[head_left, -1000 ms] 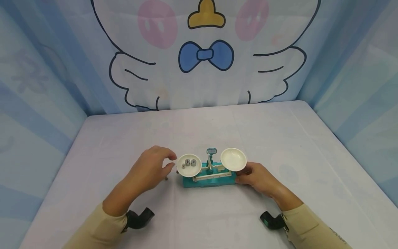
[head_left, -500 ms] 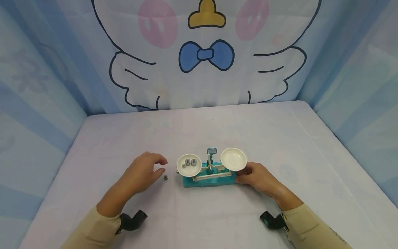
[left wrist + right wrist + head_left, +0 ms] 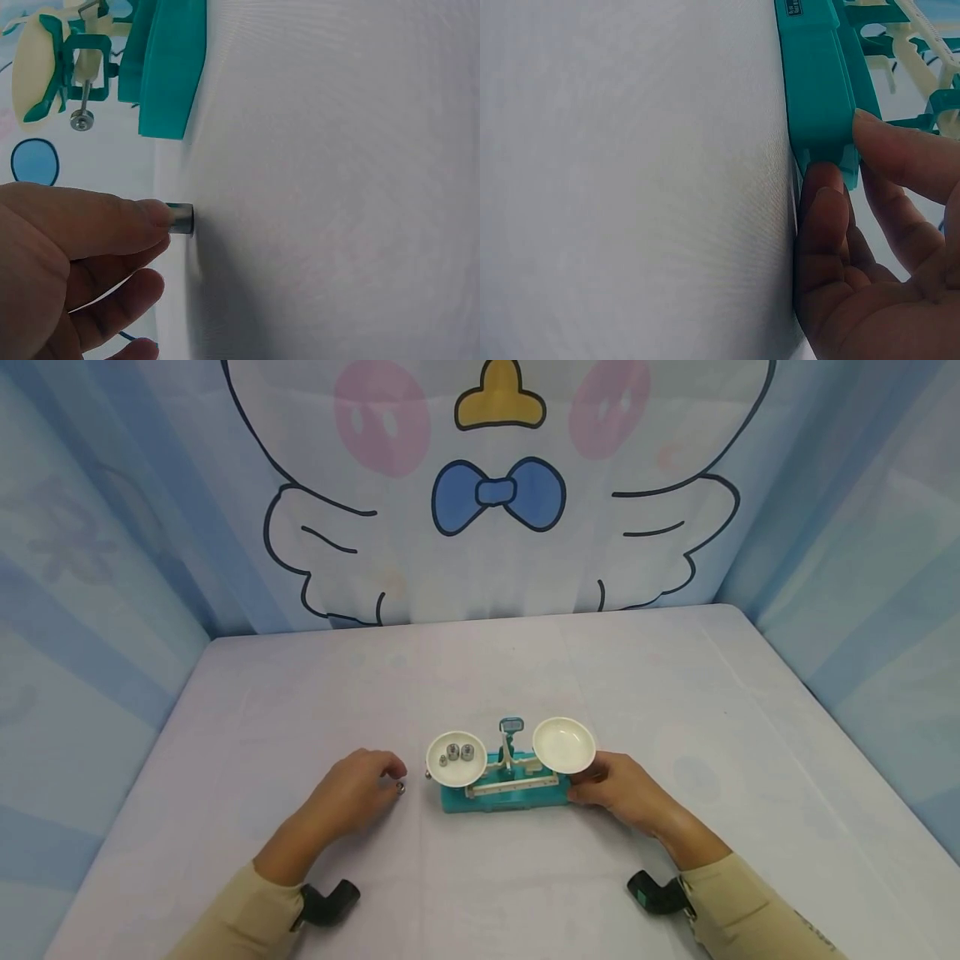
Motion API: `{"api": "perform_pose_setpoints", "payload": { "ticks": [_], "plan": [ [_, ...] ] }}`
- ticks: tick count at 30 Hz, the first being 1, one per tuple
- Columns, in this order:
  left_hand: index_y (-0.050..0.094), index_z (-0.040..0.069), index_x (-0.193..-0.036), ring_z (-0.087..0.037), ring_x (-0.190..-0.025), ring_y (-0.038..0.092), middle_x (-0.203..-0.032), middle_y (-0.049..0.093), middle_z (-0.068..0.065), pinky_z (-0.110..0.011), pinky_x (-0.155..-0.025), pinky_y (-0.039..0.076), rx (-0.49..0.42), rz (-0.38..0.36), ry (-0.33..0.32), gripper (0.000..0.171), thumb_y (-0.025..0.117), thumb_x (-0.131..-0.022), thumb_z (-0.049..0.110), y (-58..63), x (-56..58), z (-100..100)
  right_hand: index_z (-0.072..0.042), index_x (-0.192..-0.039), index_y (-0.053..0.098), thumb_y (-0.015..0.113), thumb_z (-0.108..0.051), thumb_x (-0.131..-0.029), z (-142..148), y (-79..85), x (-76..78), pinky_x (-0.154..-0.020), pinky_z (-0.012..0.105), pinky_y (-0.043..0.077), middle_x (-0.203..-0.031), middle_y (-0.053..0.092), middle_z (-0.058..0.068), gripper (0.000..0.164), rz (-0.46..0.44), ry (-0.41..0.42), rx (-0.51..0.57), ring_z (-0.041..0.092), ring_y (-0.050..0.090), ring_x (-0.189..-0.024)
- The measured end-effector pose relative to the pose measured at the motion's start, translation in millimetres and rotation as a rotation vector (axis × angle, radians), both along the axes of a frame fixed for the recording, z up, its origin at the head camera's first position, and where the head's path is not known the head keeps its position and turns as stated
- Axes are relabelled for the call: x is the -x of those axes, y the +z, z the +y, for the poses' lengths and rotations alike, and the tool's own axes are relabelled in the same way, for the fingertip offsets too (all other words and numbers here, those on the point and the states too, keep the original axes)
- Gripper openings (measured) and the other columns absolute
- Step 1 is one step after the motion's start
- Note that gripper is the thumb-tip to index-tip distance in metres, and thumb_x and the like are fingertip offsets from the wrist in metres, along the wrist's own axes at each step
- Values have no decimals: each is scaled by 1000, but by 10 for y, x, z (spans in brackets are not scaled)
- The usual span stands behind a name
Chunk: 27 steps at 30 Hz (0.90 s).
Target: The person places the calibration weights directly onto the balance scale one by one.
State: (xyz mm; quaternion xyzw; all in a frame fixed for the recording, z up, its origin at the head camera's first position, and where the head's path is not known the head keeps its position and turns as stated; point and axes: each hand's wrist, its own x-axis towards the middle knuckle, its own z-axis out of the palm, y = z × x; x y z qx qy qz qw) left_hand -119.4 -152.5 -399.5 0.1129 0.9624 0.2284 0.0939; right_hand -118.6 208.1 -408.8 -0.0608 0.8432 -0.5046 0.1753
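Observation:
A small teal balance scale (image 3: 506,797) with two cream pans stands on the table. Several small metal weights (image 3: 460,752) sit in its left pan (image 3: 456,777); the right pan (image 3: 564,745) holds nothing. To the left of the scale, my left hand (image 3: 356,793) pinches one silver weight (image 3: 182,218) between thumb and finger, down at the tabletop. My right hand (image 3: 630,793) grips the right end of the teal base (image 3: 821,90), its thumb against the edge and fingertips at the end underneath, as the right wrist view shows.
A pale cloth (image 3: 495,885) covers the table. Printed curtains (image 3: 495,568) rise behind it and along both sides. Black wrist cameras (image 3: 330,903) stick out from the tan sleeves. An adjusting nut (image 3: 82,120) juts from the scale's left beam end.
My left hand has drawn back leftward from beside the left pan, come down to the loose weight on the table and pinched it. The right hand and scale stay put.

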Motion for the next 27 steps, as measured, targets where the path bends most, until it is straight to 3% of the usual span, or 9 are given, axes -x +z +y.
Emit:
{"api": "perform_pose_setpoints", "payload": {
  "ticks": [7,18,27],
  "plan": [
    [73,10,-99,-19,-92,60,-92,66,3,-39,-83,53,22,22,-15,14,75,-86,6,-80,13,31,12,-119,62,76,-5,-83,-2,-4,-5,-82,35,54,-108,67,14,42,9,3,3,26,62,-99],
    [72,10,-97,-18,-87,59,-89,65,1,-37,-79,52,46,49,-27,11,75,-87,6,-52,-14,51,12,-120,61,76,-5,-85,6,-4,-2,-83,36,54,-109,67,14,42,16,14,2,27,61,-101],
    [73,8,-102,-22,-95,61,-95,67,0,-41,-85,53,31,89,-41,14,74,-89,7,126,-49,43,12,-119,62,76,-4,-84,2,0,-2,-83,36,54,-108,67,14,41,21,15,-6,27,61,-101]
  ]
}}
